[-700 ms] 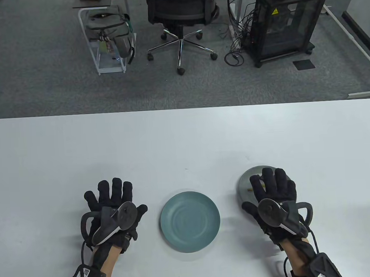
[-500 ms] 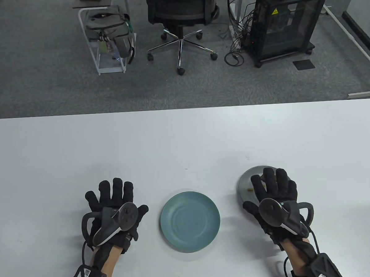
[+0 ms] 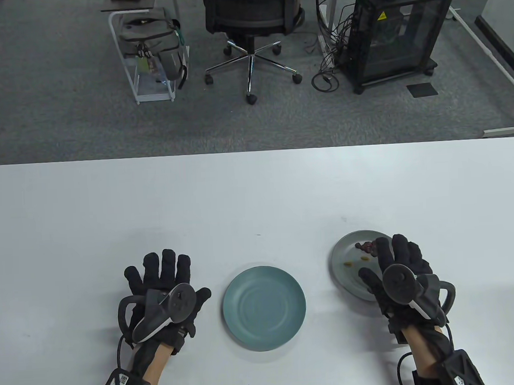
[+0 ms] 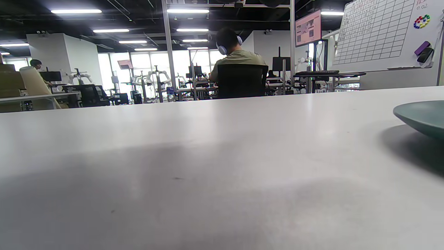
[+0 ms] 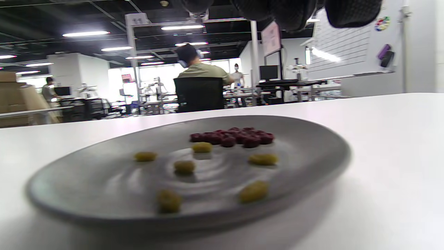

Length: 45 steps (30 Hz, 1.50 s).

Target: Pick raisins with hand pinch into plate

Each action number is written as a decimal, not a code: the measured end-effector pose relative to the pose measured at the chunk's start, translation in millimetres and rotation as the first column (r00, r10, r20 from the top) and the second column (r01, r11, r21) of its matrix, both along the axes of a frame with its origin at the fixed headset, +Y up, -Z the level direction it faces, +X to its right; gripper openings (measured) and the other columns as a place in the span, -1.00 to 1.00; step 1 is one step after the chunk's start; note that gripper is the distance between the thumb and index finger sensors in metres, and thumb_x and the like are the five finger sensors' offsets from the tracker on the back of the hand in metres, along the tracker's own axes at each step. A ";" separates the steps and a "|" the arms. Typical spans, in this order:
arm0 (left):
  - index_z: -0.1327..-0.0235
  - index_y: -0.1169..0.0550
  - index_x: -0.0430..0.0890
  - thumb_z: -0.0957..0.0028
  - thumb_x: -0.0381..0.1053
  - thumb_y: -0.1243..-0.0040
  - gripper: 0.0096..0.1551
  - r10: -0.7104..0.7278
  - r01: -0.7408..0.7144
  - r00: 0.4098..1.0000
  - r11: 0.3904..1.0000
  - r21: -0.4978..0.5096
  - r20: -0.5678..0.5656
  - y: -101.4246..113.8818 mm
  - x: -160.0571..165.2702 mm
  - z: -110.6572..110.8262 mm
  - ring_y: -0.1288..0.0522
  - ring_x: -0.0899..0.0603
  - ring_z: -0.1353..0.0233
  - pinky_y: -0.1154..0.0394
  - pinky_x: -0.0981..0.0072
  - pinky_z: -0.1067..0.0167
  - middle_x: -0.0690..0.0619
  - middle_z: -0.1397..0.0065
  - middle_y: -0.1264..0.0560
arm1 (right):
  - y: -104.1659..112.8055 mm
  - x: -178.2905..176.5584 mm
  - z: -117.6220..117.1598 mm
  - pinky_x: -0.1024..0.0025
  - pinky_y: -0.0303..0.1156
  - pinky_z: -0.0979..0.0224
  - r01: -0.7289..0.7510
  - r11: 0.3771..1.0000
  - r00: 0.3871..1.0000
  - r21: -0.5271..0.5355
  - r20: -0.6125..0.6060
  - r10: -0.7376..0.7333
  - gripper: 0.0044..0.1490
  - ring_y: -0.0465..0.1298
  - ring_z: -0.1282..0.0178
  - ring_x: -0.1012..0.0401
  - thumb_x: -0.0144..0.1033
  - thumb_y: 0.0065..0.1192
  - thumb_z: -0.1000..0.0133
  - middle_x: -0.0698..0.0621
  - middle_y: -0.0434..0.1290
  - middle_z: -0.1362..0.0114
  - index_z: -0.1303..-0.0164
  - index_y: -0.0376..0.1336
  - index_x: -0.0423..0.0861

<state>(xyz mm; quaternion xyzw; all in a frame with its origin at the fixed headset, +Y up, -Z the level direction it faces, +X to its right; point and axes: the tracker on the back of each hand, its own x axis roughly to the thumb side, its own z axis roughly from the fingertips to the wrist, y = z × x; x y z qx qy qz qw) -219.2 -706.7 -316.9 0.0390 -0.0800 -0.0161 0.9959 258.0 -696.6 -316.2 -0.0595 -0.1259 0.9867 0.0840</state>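
Observation:
A grey plate (image 3: 346, 278) at the right holds a cluster of dark red raisins (image 3: 365, 247) and several yellow raisins (image 3: 349, 264). My right hand (image 3: 379, 261) is open over the plate's right side, fingers extended, holding nothing I can see. The right wrist view shows the grey plate (image 5: 104, 166) close up, with the red raisins (image 5: 236, 136), yellow raisins (image 5: 254, 191) and my fingertips (image 5: 277, 8) at the top edge. An empty teal plate (image 3: 264, 307) sits in the middle. My left hand (image 3: 175, 270) rests flat and open on the table, left of the teal plate.
The white table (image 3: 257, 192) stretches far beyond the plates. The teal plate's rim (image 4: 421, 116) shows at the right of the left wrist view. An office chair (image 3: 252, 25) and a black cabinet (image 3: 395, 30) stand on the floor past the table.
My right hand has moved right and back toward me, uncovering the raisins on the grey plate. My left hand has shifted slightly to the right.

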 end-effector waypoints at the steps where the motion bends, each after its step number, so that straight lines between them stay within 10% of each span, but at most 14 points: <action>1: -0.62 0.01 -0.01 0.01 0.58 0.30 0.05 -0.004 0.004 1.000 1.000 0.003 0.003 -0.1 1.2 0.5 0.14 -0.56 -0.67 0.29 -0.72 -0.33 -0.17 -0.75 0.11 | -0.4 3.4 -0.6 -0.23 0.31 -0.49 0.007 1.000 1.000 -0.002 0.020 -0.007 0.08 0.21 -0.65 -0.24 0.43 -0.02 0.00 -0.22 0.03 -0.76 -0.65 -0.10 0.07; 26: -0.56 -0.21 -0.12 -0.05 0.45 0.00 -0.03 0.018 -0.017 0.999 0.999 -0.027 0.035 -3.0 12.9 2.0 -0.35 -0.49 -0.45 -0.28 -0.37 -0.25 -0.26 -0.64 -0.21 | -35.0 57.7 -23.8 0.46 0.76 0.43 0.215 0.956 0.894 -0.198 0.434 -0.111 -0.08 0.78 0.25 0.15 0.13 0.44 0.02 -0.20 0.62 -0.21 -0.38 0.29 -0.22; 45: -0.54 -0.26 -0.14 -0.05 0.43 -0.02 -0.05 0.030 -0.029 0.999 0.998 -0.062 0.022 -6.7 11.8 -0.8 -0.36 -0.49 -0.43 -0.32 -0.32 -0.21 -0.28 -0.62 -0.24 | -41.2 66.7 -31.6 0.48 0.73 0.55 0.357 0.918 0.822 -0.173 0.525 -0.221 -0.20 0.78 0.48 0.26 0.01 0.62 0.07 -0.09 0.72 0.12 -0.18 0.45 -0.29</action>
